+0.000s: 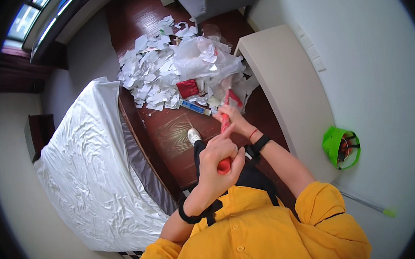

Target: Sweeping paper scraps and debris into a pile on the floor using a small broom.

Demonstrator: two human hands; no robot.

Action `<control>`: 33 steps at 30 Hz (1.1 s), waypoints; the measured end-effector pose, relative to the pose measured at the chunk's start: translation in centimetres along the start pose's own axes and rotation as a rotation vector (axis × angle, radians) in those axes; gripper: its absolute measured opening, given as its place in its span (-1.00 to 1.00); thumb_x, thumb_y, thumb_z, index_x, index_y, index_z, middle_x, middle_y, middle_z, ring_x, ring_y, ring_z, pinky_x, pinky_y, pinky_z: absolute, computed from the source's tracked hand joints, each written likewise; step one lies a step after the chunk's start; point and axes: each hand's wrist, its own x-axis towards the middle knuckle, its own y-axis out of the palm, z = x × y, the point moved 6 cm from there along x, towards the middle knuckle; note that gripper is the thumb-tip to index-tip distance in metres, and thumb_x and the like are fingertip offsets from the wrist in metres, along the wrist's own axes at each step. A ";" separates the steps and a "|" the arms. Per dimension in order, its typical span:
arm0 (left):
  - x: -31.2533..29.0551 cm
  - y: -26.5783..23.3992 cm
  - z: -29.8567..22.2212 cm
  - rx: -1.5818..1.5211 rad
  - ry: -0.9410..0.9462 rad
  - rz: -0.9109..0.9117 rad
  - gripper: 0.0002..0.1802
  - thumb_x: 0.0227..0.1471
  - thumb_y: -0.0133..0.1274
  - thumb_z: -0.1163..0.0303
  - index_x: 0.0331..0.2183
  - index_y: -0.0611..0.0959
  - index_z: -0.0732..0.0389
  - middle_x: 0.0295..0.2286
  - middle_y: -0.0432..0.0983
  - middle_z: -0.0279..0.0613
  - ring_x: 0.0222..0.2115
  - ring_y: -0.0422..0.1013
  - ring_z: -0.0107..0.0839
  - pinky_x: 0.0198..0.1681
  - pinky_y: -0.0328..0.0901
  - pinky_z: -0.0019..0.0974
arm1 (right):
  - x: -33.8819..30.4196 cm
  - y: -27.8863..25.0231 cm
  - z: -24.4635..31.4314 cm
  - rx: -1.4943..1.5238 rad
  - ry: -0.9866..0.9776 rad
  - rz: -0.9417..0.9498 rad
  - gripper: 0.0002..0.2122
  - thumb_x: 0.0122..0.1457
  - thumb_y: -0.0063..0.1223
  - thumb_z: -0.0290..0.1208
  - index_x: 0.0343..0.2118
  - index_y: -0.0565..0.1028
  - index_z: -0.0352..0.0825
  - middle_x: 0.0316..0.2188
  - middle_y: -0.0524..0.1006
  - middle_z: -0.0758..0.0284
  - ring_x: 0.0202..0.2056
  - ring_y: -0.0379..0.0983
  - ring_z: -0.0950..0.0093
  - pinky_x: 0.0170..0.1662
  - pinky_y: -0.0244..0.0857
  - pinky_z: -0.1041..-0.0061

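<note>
A: Item one, far left?
B: Bed (94,166), white crumpled sheet, grey edge band along its right side. It stands on a dark wooden floor (169,137).

A: Next, at the head of the floor strip?
B: Heap of torn white paper scraps (148,71), spread wide, with a clear plastic bag (207,57) lying on its right part. A small red item (188,88) sits at the heap's near edge; a blue-and-white tube (194,107) lies just beside it on the floor.

A: Hands?
B: Left hand (221,155), closed around the rounded top end of a red broom handle (224,128), index finger stretched up along the shaft. Right hand (230,116), closed on the same handle farther down, toward the heap. Black band on each wrist, a thin red cord on the right one as well.

A: Where does the handle lie?
B: Centre, running from the left fist up past the right one to the lower edge of the paper heap. Its far end is red; the head is partly hidden by the bag.

A: Below the hands?
B: One white shoe (194,135) on the floor.

A: Right side?
B: White desk (287,95) along the wall; green hard hat (341,147) just beside its near end.
</note>
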 end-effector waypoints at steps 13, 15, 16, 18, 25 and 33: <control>-1.4 -8.7 -0.2 -0.390 0.061 0.239 -0.62 -0.09 0.11 0.56 -0.77 0.29 0.20 -0.64 0.45 -0.20 -0.16 0.56 0.00 -0.12 0.37 -0.10 | -4.8 -0.4 8.9 -0.273 0.144 0.062 -0.76 0.11 0.19 -0.31 -0.53 0.41 -0.33 -0.54 0.42 0.15 -0.46 0.42 0.07 -0.44 0.27 0.21; -1.5 -6.0 4.7 -0.446 -0.024 0.250 -0.66 -0.05 0.11 0.60 -0.71 0.34 0.28 -0.54 0.51 -0.15 -0.16 0.55 -0.09 0.02 0.33 -0.10 | -6.3 -0.8 4.2 -0.359 0.217 0.022 -0.77 0.12 0.17 -0.31 -0.52 0.41 -0.33 -0.52 0.42 0.16 -0.44 0.43 0.11 -0.42 0.28 0.23; -1.6 -4.1 7.2 -0.481 -0.069 0.240 -0.70 -0.03 0.11 0.61 -0.68 0.38 0.32 -0.52 0.51 -0.14 -0.21 0.56 -0.18 0.11 0.30 -0.10 | -6.8 -1.0 1.2 -0.375 0.269 0.033 -0.78 0.15 0.13 -0.31 -0.51 0.41 -0.32 -0.47 0.45 0.14 -0.39 0.45 0.06 -0.38 0.30 0.15; -2.3 -0.2 11.6 -0.414 -0.168 0.316 -0.75 -0.02 0.15 0.60 -0.62 0.43 0.35 -0.56 0.48 -0.18 -0.39 0.50 -0.35 0.22 0.20 -0.08 | -8.1 -1.8 -4.0 -0.447 0.323 0.027 -0.77 0.16 0.12 -0.30 -0.52 0.40 -0.33 -0.46 0.45 0.12 -0.38 0.44 0.04 -0.36 0.30 0.14; -0.9 5.9 19.2 -0.366 -0.146 0.177 -0.72 -0.07 0.17 0.54 -0.63 0.39 0.32 -0.65 0.32 -0.13 -0.59 0.31 -0.25 0.22 0.21 -0.06 | -5.2 -2.8 -15.3 -0.637 0.356 0.112 -0.76 0.13 0.12 -0.30 -0.55 0.41 -0.34 -0.48 0.45 0.08 -0.37 0.41 0.01 -0.33 0.28 0.11; 4.6 -1.3 16.7 -0.180 -0.084 -0.103 -0.70 -0.08 0.16 0.55 -0.66 0.36 0.33 -0.63 0.29 -0.05 -0.13 0.51 0.02 0.11 0.25 -0.03 | 8.0 0.2 -11.9 -0.395 0.108 0.210 -0.83 0.11 0.14 -0.38 -0.46 0.44 -0.38 -0.46 0.45 0.10 -0.39 0.41 0.08 -0.32 0.29 0.21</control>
